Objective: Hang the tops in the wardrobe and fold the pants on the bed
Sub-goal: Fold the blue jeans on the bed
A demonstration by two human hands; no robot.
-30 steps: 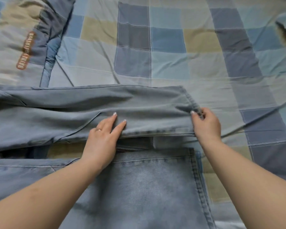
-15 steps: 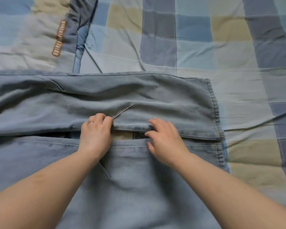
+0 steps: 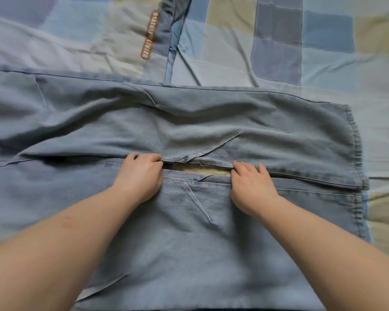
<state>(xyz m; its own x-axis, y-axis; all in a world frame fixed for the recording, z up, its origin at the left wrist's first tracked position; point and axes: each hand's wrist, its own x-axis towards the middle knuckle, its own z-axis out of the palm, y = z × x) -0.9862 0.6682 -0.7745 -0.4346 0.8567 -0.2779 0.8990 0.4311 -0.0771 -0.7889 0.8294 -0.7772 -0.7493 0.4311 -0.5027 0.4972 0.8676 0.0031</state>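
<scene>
Two hands on jeans (image 3: 189, 232), spread flat across bed (image 3: 323, 63). We see left hand (image 3: 139, 176) and right hand (image 3: 252, 187) with fingers (image 3: 245, 168) curled, pinching near edge of far leg. Denim looks heavy, soft, not slippery; we'd hold seam edge. Hem at right sits well inside mattress; open quilt beyond for sliding.

Light-blue denim pants (image 3: 211, 122) spread flat on bed, legs side by side.

Matt denim pants (image 3: 189, 243), soft cotton quilt (image 3: 323, 41)
</scene>
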